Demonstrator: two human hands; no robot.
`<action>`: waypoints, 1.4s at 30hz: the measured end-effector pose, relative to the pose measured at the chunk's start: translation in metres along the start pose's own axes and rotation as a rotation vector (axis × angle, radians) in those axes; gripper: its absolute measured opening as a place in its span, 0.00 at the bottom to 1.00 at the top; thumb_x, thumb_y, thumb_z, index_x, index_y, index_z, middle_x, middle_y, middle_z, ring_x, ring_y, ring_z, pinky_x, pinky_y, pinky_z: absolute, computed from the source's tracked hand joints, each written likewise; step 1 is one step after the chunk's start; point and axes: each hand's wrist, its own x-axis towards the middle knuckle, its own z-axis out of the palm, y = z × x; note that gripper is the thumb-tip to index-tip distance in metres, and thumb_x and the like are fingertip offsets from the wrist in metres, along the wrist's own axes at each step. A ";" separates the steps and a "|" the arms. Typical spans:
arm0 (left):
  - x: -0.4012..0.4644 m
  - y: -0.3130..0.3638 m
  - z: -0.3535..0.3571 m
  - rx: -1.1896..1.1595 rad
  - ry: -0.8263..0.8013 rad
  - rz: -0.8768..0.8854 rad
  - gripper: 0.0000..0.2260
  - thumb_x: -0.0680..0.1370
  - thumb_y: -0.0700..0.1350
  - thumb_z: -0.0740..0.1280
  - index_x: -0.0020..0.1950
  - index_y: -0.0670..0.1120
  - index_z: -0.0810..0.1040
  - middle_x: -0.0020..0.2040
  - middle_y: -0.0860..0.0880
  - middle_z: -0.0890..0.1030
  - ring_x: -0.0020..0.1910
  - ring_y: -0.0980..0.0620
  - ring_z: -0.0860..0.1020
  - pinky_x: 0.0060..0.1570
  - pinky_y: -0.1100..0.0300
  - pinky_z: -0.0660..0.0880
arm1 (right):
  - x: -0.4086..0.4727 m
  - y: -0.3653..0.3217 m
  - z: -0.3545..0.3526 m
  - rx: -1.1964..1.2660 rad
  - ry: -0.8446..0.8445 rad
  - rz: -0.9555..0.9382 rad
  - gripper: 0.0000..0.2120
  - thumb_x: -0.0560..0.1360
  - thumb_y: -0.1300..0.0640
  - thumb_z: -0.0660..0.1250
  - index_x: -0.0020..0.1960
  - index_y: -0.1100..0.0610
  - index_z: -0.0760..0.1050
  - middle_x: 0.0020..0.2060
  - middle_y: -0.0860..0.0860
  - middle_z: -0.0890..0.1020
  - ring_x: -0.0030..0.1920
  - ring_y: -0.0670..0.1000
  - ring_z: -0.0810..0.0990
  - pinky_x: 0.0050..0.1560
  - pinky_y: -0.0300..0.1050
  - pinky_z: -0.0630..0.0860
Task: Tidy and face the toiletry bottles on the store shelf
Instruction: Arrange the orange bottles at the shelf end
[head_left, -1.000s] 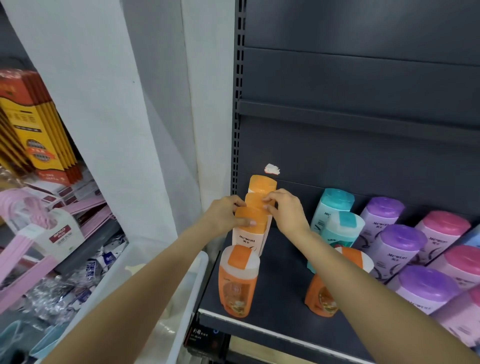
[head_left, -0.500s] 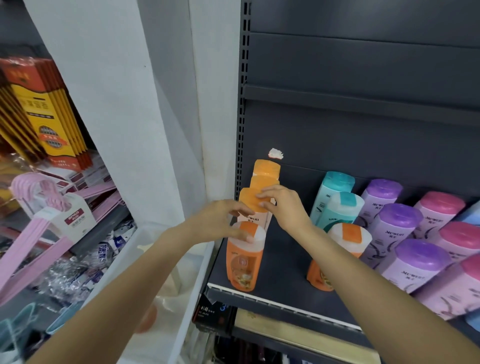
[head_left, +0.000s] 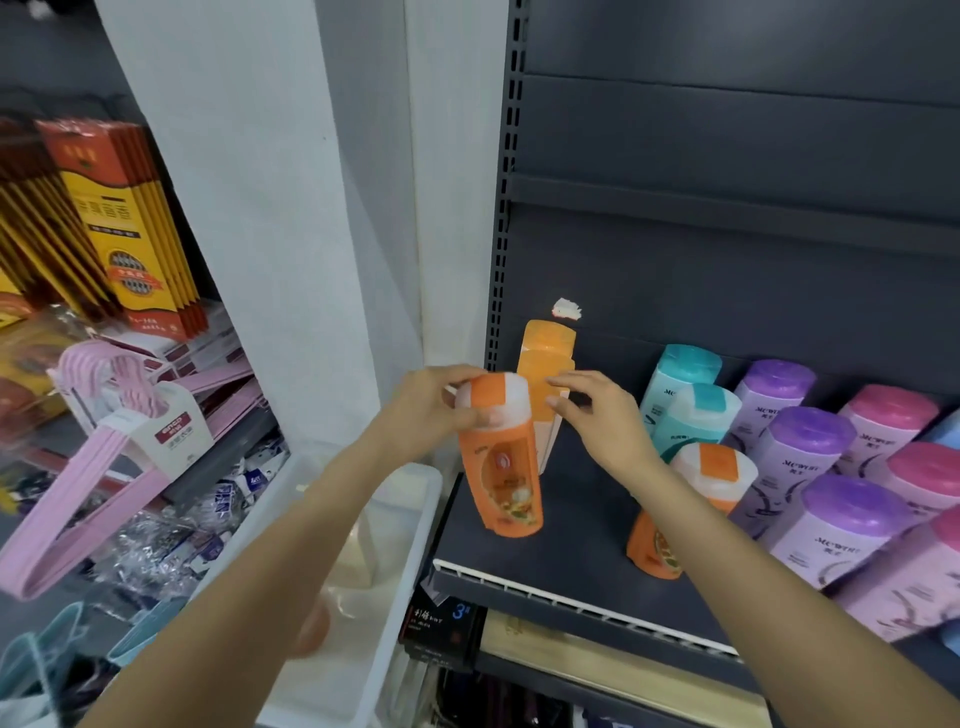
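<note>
Both hands have shifted: our left hand (head_left: 434, 410), on the back orange-capped bottles (head_left: 545, 384) a second ago, now grips the cap of the front orange bottle (head_left: 501, 467) standing on the shelf (head_left: 571, 566) near its left front. Our right hand (head_left: 597, 415) has come off the back row, fingers loosely open beside it. We judge the back row done and the front bottle next for facing.

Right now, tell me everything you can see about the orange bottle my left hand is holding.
The orange bottle is glossy translucent plastic with a white cap bearing an orange flip tab, and a pictured front label too blurred to read. It stands roughly upright near the left front of the dark shelf; whether its base touches is unclear. The left hand grips its cap. The right hand is not touching it.
</note>
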 end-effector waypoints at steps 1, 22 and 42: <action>0.000 0.006 -0.009 -0.066 0.036 0.006 0.15 0.70 0.45 0.74 0.56 0.52 0.80 0.46 0.56 0.80 0.38 0.60 0.77 0.42 0.72 0.74 | -0.003 -0.002 -0.004 0.036 0.020 0.012 0.13 0.77 0.53 0.65 0.60 0.54 0.79 0.56 0.49 0.78 0.58 0.48 0.75 0.57 0.41 0.70; -0.017 0.059 -0.062 -0.574 0.132 0.186 0.23 0.69 0.50 0.74 0.63 0.56 0.75 0.59 0.51 0.79 0.60 0.50 0.76 0.57 0.54 0.76 | -0.051 -0.048 -0.054 1.310 0.104 0.716 0.18 0.75 0.53 0.67 0.57 0.66 0.70 0.55 0.63 0.76 0.55 0.60 0.78 0.37 0.47 0.83; -0.082 0.081 -0.032 -0.546 0.139 0.134 0.29 0.72 0.34 0.71 0.67 0.56 0.69 0.66 0.51 0.72 0.64 0.50 0.73 0.61 0.54 0.74 | -0.124 -0.040 -0.089 1.287 0.202 0.253 0.18 0.77 0.66 0.60 0.67 0.62 0.71 0.60 0.54 0.80 0.63 0.49 0.76 0.62 0.40 0.72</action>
